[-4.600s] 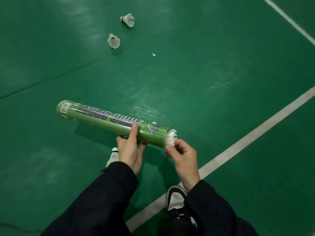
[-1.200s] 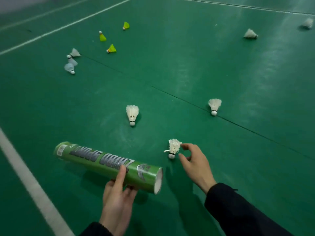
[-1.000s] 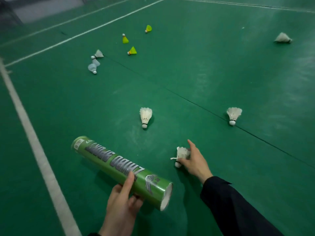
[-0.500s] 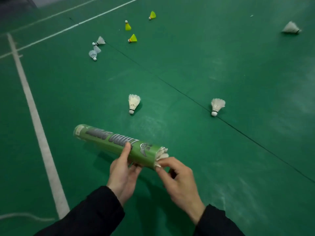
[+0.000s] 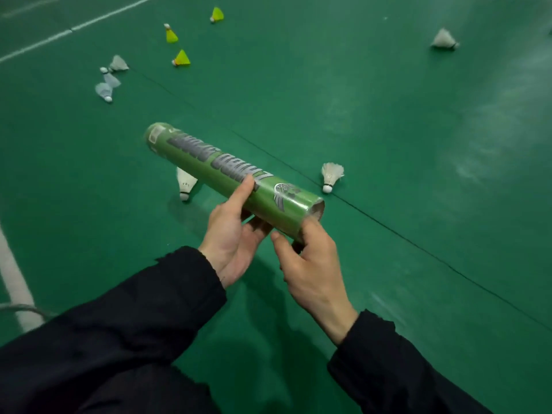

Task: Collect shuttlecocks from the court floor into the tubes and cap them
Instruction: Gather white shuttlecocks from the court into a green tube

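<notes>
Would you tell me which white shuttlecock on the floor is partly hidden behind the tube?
The white shuttlecock just left of the left hand: the green tube crosses over its feathers; the others lie fully exposed.

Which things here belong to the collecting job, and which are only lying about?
Job:
green tube, held by left hand and right hand
white shuttlecocks
yellow shuttlecocks

Just there:
white court line
dark floor seam
</notes>
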{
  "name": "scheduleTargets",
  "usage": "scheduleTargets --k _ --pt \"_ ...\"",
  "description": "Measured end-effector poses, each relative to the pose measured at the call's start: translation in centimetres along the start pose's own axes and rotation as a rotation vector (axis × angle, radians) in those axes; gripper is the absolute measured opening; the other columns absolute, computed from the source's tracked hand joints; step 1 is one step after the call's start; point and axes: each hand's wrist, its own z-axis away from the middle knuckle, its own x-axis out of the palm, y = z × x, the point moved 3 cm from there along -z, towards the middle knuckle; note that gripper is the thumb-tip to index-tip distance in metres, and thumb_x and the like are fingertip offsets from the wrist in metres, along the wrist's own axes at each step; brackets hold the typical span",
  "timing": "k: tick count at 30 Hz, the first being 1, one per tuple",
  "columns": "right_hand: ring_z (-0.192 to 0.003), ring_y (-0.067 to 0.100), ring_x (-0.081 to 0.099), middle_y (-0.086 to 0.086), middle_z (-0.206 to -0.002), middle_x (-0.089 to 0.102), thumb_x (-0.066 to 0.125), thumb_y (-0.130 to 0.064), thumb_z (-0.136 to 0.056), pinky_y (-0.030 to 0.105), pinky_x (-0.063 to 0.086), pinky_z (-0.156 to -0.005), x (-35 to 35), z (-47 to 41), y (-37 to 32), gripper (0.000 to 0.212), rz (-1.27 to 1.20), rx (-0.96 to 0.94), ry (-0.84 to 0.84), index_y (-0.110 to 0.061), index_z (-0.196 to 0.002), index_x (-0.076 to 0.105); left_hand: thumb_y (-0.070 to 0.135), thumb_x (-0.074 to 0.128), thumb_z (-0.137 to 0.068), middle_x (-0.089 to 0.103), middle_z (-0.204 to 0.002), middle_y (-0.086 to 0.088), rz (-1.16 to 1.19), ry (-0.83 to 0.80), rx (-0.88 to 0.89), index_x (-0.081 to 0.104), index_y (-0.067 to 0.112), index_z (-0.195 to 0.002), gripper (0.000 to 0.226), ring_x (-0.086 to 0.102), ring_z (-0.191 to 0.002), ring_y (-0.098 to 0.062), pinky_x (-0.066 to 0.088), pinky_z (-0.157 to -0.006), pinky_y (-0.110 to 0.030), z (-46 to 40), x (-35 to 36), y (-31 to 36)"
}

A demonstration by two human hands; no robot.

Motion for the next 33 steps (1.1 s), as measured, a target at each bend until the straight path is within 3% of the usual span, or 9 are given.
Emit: scheduleTargets --k 2,4,8,11,18,22,25,30,33 --pt "-0.077 0.004 0.061 -0.005 -0.106 0.07 0.061 -0.031 -0.09 0.045 0.058 -0.073 -0.5 -0.6 0.7 0.03 0.024 0.015 0.006 -0.023 -0.119 0.064 0.04 0.064 -0.099 0.068 -0.127 -0.023 -0.003 -0.065 -0.047 0.062 -0.002 -0.139 0.058 0.071 -0.097 -0.021 0.063 -0.084 -0.033 -1.7 0.3 -0.9" --pt "-0.065 -0.005 0.053 -0.016 -0.09 0.066 0.058 -0.033 -0.09 0.045 0.059 -0.071 -0.1 -1.4 1.4 0.032 0.071 0.129 -0.096 -0.021 -0.119 0.066 0.041 0.063 -0.1 0.07 -0.12 -0.017 -0.013 -0.124 -0.071 0.066 0.0 -0.134 0.054 0.072 -0.092 -0.019 0.063 -0.079 -0.032 -3.2 -0.3 -1.6" --pt "-0.047 0.015 0.054 -0.009 -0.055 0.052 0.055 -0.031 -0.096 0.056 0.057 -0.058 3.0 -2.6 1.6 0.026 0.087 0.331 -0.287 -0.012 -0.111 0.064 0.045 0.069 -0.089 0.071 -0.13 -0.021 -0.018 -0.167 -0.145 0.063 0.0 -0.138 0.067 0.071 -0.104 -0.024 0.061 -0.093 -0.037 -6.3 -3.5 -1.0" --pt "-0.046 0.014 0.051 -0.009 -0.045 0.049 0.052 -0.013 -0.103 0.053 0.056 -0.059 6.6 -3.5 0.8 0.014 0.002 0.425 -0.34 -0.013 -0.113 0.062 0.045 0.073 -0.088 0.067 -0.138 -0.023 0.004 -0.157 -0.17 0.059 0.0 -0.142 0.072 0.071 -0.11 -0.025 0.063 -0.09 -0.036 -8.5 -6.7 0.7" --pt "-0.059 0.012 0.059 0.003 -0.068 0.056 0.052 -0.001 -0.101 0.041 0.058 -0.075 12.8 -5.9 -1.7 0.026 0.005 0.568 -0.422 -0.01 -0.125 0.06 0.038 0.072 -0.094 0.075 -0.127 -0.007 -0.014 -0.149 -0.236 0.055 0.01 -0.144 0.06 0.074 -0.114 -0.022 0.062 -0.082 -0.035 -10.7 -13.8 5.5" --pt "-0.061 0.015 0.06 0.004 -0.093 0.065 0.057 -0.001 -0.099 0.037 0.058 -0.059 15.7 -7.5 -4.2 0.039 -0.07 0.627 -0.472 -0.02 -0.132 0.058 0.042 0.074 -0.087 0.075 -0.128 -0.009 0.037 -0.158 -0.255 0.055 0.008 -0.144 0.068 0.072 -0.116 -0.024 0.062 -0.083 -0.035 -11.0 -16.0 7.6" --pt "-0.067 0.022 0.065 0.009 -0.118 0.068 0.061 -0.004 -0.098 0.04 0.058 -0.06 17.7 -8.8 -5.2 0.04 -0.087 0.57 -0.537 -0.027 -0.13 0.058 0.043 0.073 -0.091 0.071 -0.134 -0.014 0.065 -0.178 -0.209 0.052 0.004 -0.146 0.071 0.07 -0.121 -0.027 0.061 -0.088 -0.037 -12.3 -17.5 9.2" --pt "-0.077 0.027 0.07 0.009 -0.118 0.07 0.066 -0.014 -0.094 0.045 0.058 -0.067 21.5 -11.6 -4.3 0.033 -0.16 0.514 -0.559 -0.019 -0.126 0.063 0.04 0.069 -0.098 0.068 -0.139 -0.016 0.103 -0.121 -0.09 0.053 0.005 -0.147 0.063 0.068 -0.124 -0.03 0.06 -0.086 -0.035 -14.9 -20.7 11.6" --pt "-0.08 0.028 0.071 0.003 -0.108 0.071 0.06 -0.027 -0.093 0.04 0.058 -0.064 24.1 -13.3 -2.7 0.032 -0.224 0.528 -0.587 -0.01 -0.119 0.066 0.04 0.068 -0.097 0.07 -0.136 -0.013 0.133 0.032 -0.041 0.054 0.004 -0.145 0.061 0.071 -0.12 -0.027 0.062 -0.083 -0.034 -16.3 -24.1 12.8"
